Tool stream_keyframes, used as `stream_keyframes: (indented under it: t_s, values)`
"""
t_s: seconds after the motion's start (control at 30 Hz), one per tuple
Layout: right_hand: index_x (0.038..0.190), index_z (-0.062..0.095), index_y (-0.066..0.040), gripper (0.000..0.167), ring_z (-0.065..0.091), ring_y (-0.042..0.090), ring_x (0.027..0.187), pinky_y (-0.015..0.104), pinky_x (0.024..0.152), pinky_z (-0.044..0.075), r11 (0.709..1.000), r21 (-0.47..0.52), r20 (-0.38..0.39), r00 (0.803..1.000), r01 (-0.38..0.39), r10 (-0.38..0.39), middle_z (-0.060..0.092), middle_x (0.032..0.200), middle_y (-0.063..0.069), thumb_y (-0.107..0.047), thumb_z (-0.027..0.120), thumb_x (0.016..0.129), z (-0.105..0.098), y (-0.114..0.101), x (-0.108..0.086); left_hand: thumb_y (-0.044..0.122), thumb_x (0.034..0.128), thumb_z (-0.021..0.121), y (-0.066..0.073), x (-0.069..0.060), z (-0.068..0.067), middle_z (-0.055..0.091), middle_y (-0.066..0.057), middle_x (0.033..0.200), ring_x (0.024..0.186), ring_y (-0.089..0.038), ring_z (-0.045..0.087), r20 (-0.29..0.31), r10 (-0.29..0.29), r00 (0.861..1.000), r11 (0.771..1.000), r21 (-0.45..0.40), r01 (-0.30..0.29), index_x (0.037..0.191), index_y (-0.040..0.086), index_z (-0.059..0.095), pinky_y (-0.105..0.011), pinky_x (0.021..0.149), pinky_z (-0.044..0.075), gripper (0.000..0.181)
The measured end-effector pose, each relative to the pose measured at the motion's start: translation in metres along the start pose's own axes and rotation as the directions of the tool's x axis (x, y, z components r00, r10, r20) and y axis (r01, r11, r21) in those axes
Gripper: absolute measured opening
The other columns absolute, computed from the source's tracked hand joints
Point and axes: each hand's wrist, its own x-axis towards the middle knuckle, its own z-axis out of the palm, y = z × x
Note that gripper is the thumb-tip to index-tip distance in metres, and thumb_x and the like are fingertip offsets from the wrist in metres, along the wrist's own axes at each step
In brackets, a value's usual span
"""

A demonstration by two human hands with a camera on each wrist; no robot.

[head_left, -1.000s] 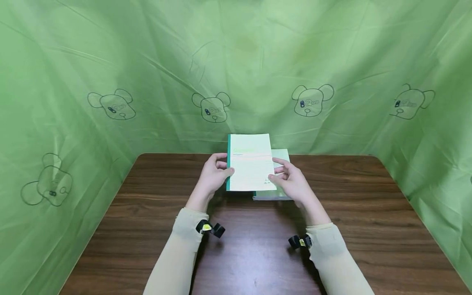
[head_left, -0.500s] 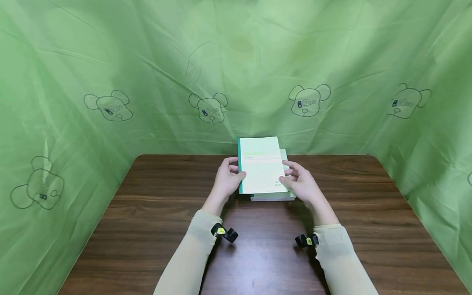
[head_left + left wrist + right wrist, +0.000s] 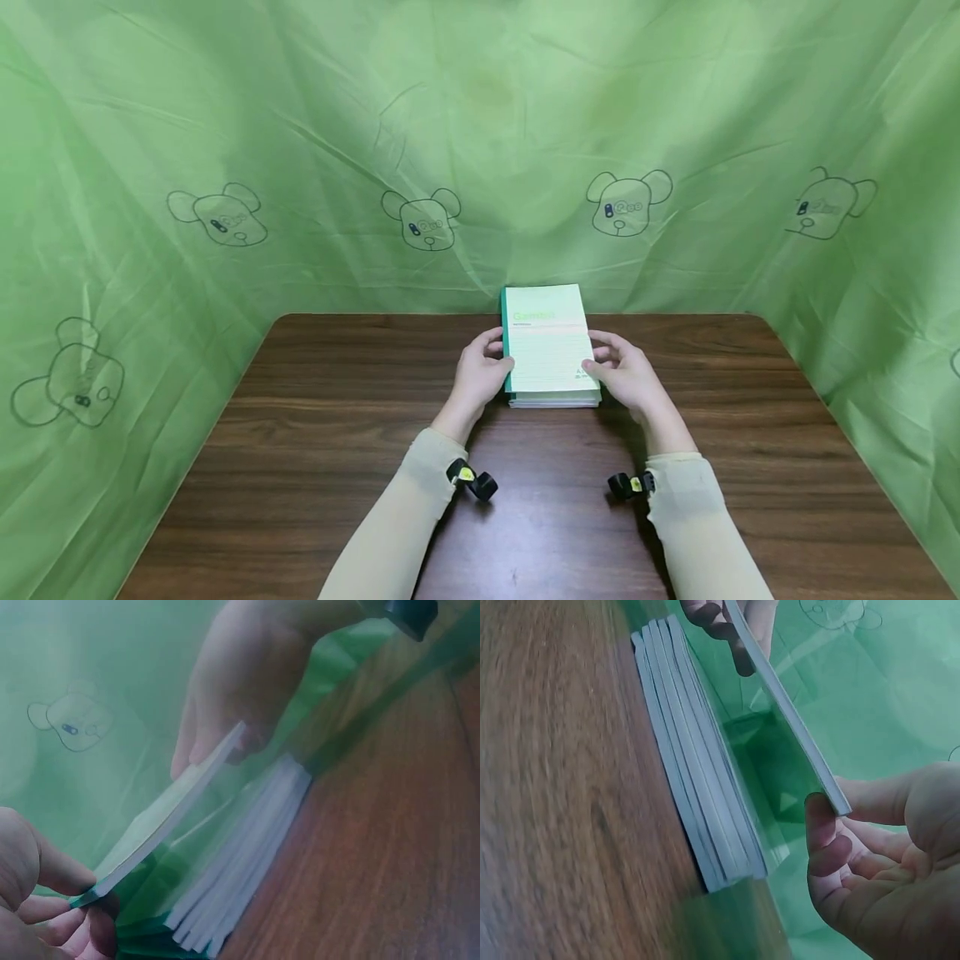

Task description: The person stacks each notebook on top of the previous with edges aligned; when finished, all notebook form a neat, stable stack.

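A pale green notebook (image 3: pixel 547 342) with a dark green spine is held by both hands above a stack of notebooks (image 3: pixel 555 402). My left hand (image 3: pixel 482 371) pinches its spine edge, thumb on the cover and fingers beneath. On the opposite edge my right hand (image 3: pixel 626 373) pinches near the lower corner. Both wrist views show a gap between the held notebook (image 3: pixel 795 727) and the stack (image 3: pixel 697 757), whose several page blocks lie flat on one another. From above, the held notebook hides most of the stack.
The stack rests near the far edge of a dark wood table (image 3: pixel 360 375). Behind the table hangs a green curtain (image 3: pixel 517 125) with bear-head outlines, and it also runs down both sides. Small black cameras (image 3: pixel 483 486) sit on the wrists.
Both hands have carried the notebook to the right and slightly down, the left hand moving farther. It now lines up over the stack, which showed more at its right side before.
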Motion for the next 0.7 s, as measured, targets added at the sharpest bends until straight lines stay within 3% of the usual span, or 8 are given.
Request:
stream_keyframes:
  t_s: [0.4, 0.7]
  values:
    - [0.162, 0.047, -0.001, 0.060, 0.062, 0.036, 0.116, 0.037, 0.089, 0.050, 0.996, -0.087, 0.029, 0.999, -0.023, 0.026, 0.065, 0.134, 0.026, -0.013, 0.069, 0.108, -0.003, 0.014, 0.005, 0.005, 0.0985, 0.075, -0.014, 0.005, 0.003, 0.072, -0.013, 0.136, 0.092, -0.018, 0.068, 0.042, -0.013, 0.999, 0.997, 0.073, 0.010, 0.155, 0.009, 0.063, -0.030, 0.076, 0.056, 0.058]
    - [0.162, 0.047, 0.000, 0.061, 0.061, 0.038, 0.123, 0.044, 0.098, 0.050, 0.994, -0.101, 0.023, 0.999, -0.031, 0.034, 0.065, 0.136, 0.026, -0.016, 0.070, 0.107, -0.004, 0.021, 0.008, 0.006, 0.0982, 0.077, -0.020, 0.008, 0.005, 0.074, -0.011, 0.132, 0.087, -0.013, 0.068, 0.043, 0.021, 0.999, 0.992, 0.122, -0.026, 0.151, 0.009, 0.066, -0.027, 0.072, 0.055, 0.054]
